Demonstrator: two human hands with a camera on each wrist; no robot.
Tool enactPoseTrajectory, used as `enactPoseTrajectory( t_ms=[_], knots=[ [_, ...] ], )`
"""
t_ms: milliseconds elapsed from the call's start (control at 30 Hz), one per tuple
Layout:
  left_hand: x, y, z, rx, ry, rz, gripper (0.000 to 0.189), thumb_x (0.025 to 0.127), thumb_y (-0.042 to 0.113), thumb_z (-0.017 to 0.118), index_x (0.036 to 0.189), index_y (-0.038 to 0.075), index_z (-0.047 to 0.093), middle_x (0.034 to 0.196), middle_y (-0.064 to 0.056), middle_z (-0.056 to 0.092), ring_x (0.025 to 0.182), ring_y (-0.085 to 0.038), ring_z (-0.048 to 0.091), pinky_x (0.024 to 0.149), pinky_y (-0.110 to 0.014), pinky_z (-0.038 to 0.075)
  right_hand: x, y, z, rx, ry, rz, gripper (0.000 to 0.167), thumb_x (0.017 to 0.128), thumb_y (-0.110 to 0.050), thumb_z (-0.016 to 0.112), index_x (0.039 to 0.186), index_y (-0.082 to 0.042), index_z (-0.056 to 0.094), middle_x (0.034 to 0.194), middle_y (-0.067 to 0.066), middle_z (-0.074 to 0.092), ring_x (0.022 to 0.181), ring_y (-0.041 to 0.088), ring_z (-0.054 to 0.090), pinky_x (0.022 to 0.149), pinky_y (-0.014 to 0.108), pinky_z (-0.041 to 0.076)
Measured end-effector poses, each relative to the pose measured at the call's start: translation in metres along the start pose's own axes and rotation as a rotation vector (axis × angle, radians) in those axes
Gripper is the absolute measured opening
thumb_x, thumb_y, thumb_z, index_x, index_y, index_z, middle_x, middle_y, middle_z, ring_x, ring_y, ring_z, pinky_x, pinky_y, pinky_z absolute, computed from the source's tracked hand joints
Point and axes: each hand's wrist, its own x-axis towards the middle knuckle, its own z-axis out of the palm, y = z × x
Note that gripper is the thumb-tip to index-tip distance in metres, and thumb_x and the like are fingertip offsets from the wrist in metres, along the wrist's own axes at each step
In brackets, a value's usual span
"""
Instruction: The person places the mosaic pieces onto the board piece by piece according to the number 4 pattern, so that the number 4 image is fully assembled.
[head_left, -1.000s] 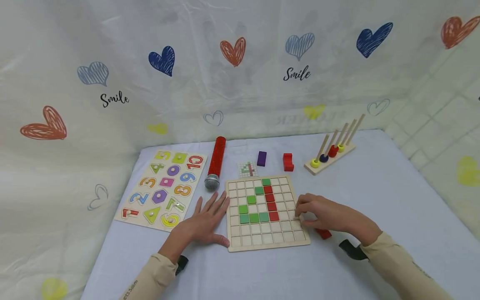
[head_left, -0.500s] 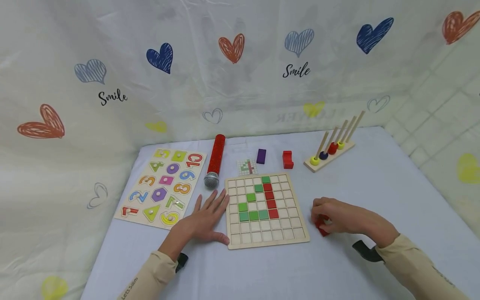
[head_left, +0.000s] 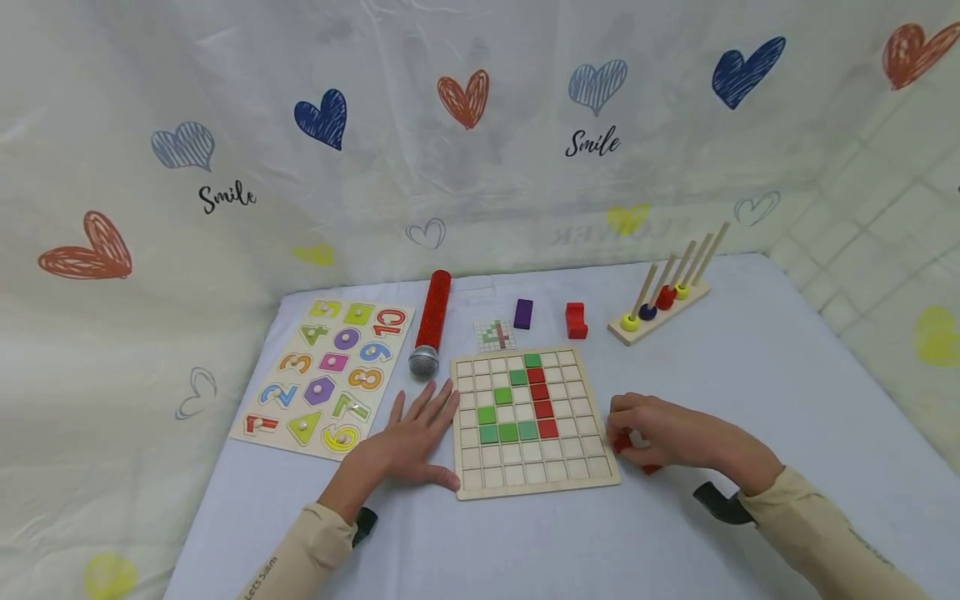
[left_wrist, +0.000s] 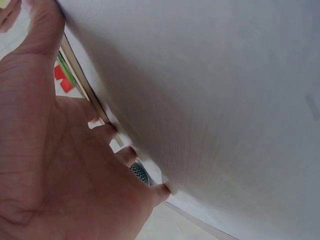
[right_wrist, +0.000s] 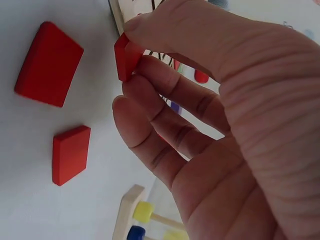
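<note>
My right hand (head_left: 663, 429) is just off the right edge of the wooden grid board (head_left: 536, 492). In the right wrist view its thumb and fingertips pinch a small red square tile (right_wrist: 127, 57). Two more red tiles, a nearer one (right_wrist: 49, 65) and another (right_wrist: 71, 155), lie on the white cloth below that hand. My left hand (head_left: 411, 442) rests flat with fingers spread, touching the board's left edge. On the board, green tiles (head_left: 502, 396) form a stepped outline beside a column of red tiles (head_left: 543, 409).
Behind the board lie a small pattern card (head_left: 494, 335), a purple block (head_left: 523, 314) and a red notched block (head_left: 576, 321). A red microphone (head_left: 432, 321) and a number puzzle (head_left: 318, 390) are at left. A peg stand with rings (head_left: 660, 314) stands back right.
My right hand went from the board's right edge out to the loose red tiles, then came slightly back left with one pinched. The left hand stays in place.
</note>
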Motion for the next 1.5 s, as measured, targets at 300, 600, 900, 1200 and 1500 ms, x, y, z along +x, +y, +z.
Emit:
enactPoseTrajectory(
  t_ms=[300,600,900,1200,1500],
  knots=[
    [-0.001,0.001,-0.001,-0.007,0.002,-0.009,0.128,0.082,0.073,0.079,0.174,0.018,0.009,0.184,-0.003,-0.002,0.171,-0.034,-0.005,0.133,-0.071,-0.001,0.012,-0.010,0.016,-0.072,0.050,-0.090,0.018,0.092,-0.007,0.083,0.100,-0.022,0.075,0.101,-0.008,0.061,0.095,0.005,0.054,0.077,0.019,0.058],
    [-0.001,0.000,0.001,-0.012,0.011,-0.001,0.128,0.082,0.073,0.079,0.174,0.018,0.010,0.184,-0.003,-0.001,0.171,-0.034,-0.004,0.133,-0.072,-0.001,0.039,-0.026,0.029,-0.165,0.136,-0.227,0.017,0.091,-0.008,0.085,0.100,-0.018,0.075,0.104,-0.005,0.062,0.100,0.007,0.053,0.080,0.016,0.056],
    [-0.001,0.001,0.001,-0.017,0.012,0.003,0.128,0.082,0.073,0.078,0.174,0.018,0.009,0.184,-0.003,-0.002,0.171,-0.034,-0.005,0.133,-0.072,-0.001,0.055,-0.034,0.040,-0.181,0.162,-0.259,0.018,0.090,-0.009,0.086,0.103,-0.017,0.077,0.108,-0.002,0.064,0.103,0.011,0.055,0.084,0.017,0.059],
    [0.000,0.000,0.001,-0.017,0.015,0.002,0.128,0.082,0.073,0.078,0.174,0.018,0.008,0.184,-0.003,-0.002,0.171,-0.034,-0.005,0.133,-0.071,-0.003,0.057,-0.035,0.042,-0.117,0.142,-0.204,0.011,0.090,-0.007,0.086,0.093,-0.015,0.079,0.101,-0.003,0.066,0.098,0.009,0.056,0.082,0.018,0.059],
    [0.001,-0.002,0.003,-0.021,0.022,0.000,0.129,0.081,0.074,0.079,0.174,0.019,0.009,0.184,-0.002,-0.002,0.171,-0.034,-0.005,0.133,-0.071,-0.003,0.053,-0.039,0.045,-0.126,0.154,-0.149,0.013,0.091,-0.008,0.085,0.101,-0.015,0.081,0.105,-0.002,0.065,0.102,0.012,0.057,0.083,0.019,0.060]
  ],
)
